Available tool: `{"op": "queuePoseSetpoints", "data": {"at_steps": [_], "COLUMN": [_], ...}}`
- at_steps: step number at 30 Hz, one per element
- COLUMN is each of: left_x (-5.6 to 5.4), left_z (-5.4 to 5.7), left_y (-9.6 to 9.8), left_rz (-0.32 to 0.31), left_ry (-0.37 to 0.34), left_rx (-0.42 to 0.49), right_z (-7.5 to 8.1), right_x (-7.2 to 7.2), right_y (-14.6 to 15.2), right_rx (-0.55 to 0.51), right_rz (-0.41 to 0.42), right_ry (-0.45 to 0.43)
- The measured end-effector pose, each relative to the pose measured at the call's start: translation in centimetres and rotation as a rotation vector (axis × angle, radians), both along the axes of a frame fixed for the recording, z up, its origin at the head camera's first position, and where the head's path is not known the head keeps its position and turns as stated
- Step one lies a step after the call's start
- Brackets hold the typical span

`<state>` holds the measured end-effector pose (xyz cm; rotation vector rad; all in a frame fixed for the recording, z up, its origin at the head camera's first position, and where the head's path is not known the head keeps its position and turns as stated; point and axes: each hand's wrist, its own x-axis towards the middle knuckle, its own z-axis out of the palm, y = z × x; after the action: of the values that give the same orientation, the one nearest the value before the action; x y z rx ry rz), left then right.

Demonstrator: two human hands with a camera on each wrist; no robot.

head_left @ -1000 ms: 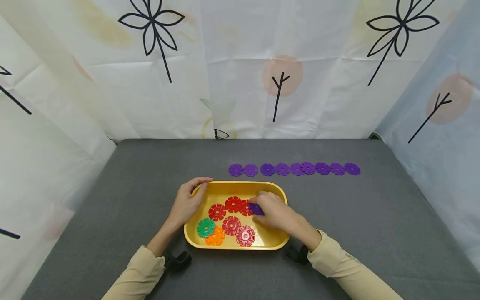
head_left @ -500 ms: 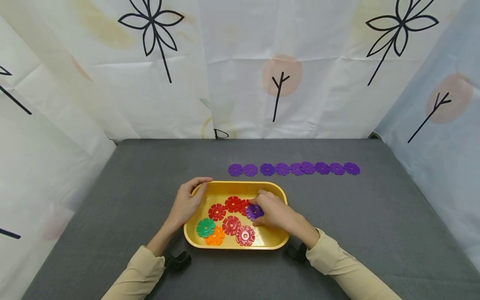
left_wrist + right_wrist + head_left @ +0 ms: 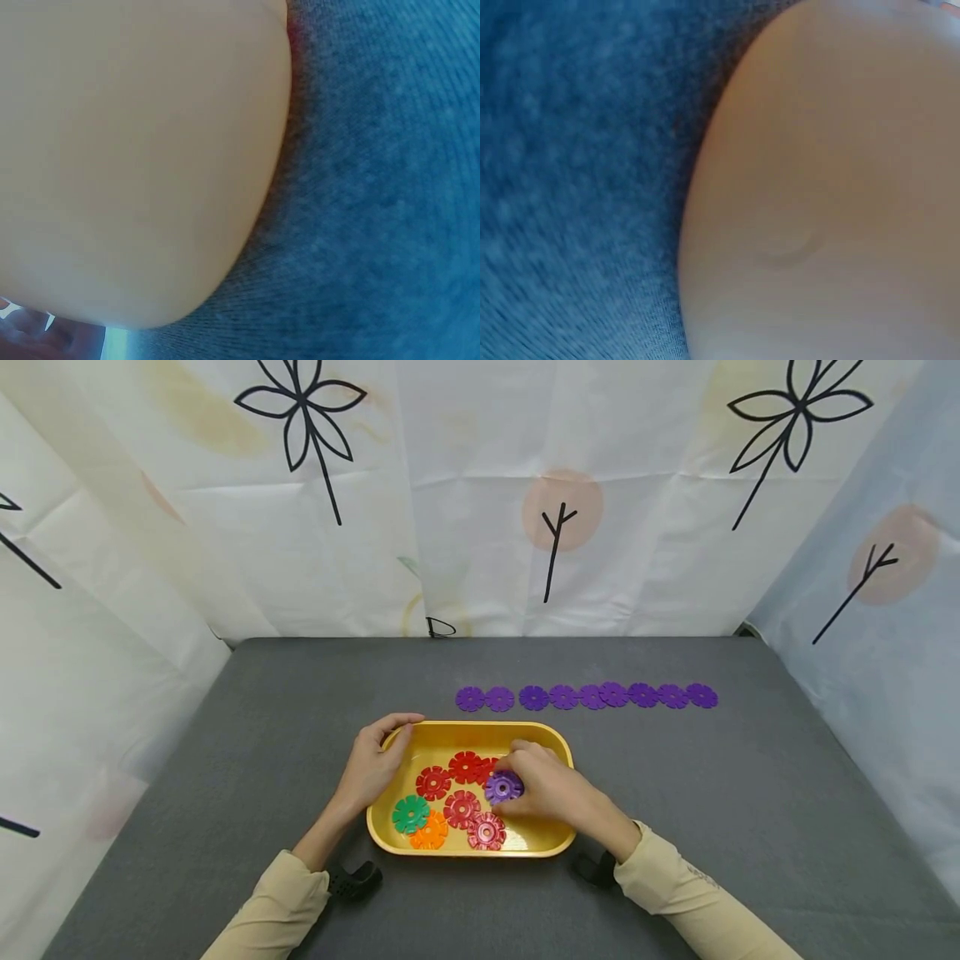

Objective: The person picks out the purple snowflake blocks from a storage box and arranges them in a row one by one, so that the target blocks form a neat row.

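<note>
A yellow tray (image 3: 536, 846) stands on the grey table in the head view. My left hand (image 3: 378, 765) grips its upper left corner, thumb over the rim. Inside the tray, my right hand (image 3: 547, 787) pinches a purple flower-shaped disc (image 3: 492, 788) between thumb and fingers, its face turned up. Just left of it lie several red discs (image 3: 432, 783), a pink disc (image 3: 487, 832), a green disc (image 3: 410, 814) and an orange disc (image 3: 431, 832). Part of one red disc is hidden behind the purple one. Both wrist views show mostly blurred skin over the table cloth.
Beyond the tray, a row of several purple flower discs (image 3: 563, 697) runs left to right, with a gap after the second from the left. White patterned cloth walls (image 3: 480, 527) close off the back and sides of the table (image 3: 300, 685).
The purple disc in my right hand has turned from tilted to face-up and moved slightly left and down. The pink disc has shifted slightly left. My left hand keeps its grip on the tray.
</note>
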<state>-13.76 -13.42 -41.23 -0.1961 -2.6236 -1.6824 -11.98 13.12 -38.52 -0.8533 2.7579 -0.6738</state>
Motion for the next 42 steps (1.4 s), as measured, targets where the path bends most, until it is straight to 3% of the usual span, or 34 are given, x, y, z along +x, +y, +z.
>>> {"op": "queuePoseSetpoints", "data": {"at_steps": [18, 25, 35, 42], "left_x": [0.0, 0.2, 0.3, 0.2], "left_z": [-0.1, 0.0, 0.1, 0.0], "left_y": [-0.1, 0.2, 0.4, 0.3], "left_rz": [-0.003, 0.024, 0.048, 0.04], "left_ry": [0.013, 0.008, 0.027, 0.024], "left_rx": [0.005, -0.017, -0.046, -0.052], "right_z": [1.1, 2.3, 4.4, 5.1], "right_x": [0.3, -0.2, -1.1, -2.2], "right_y": [0.9, 2.7, 6.1, 9.7], "right_rx": [-0.11, -0.148, -0.139, -0.109], "right_rz": [-0.021, -0.118, -0.223, -0.309], "right_ry": [0.134, 0.106, 0.195, 0.213]}}
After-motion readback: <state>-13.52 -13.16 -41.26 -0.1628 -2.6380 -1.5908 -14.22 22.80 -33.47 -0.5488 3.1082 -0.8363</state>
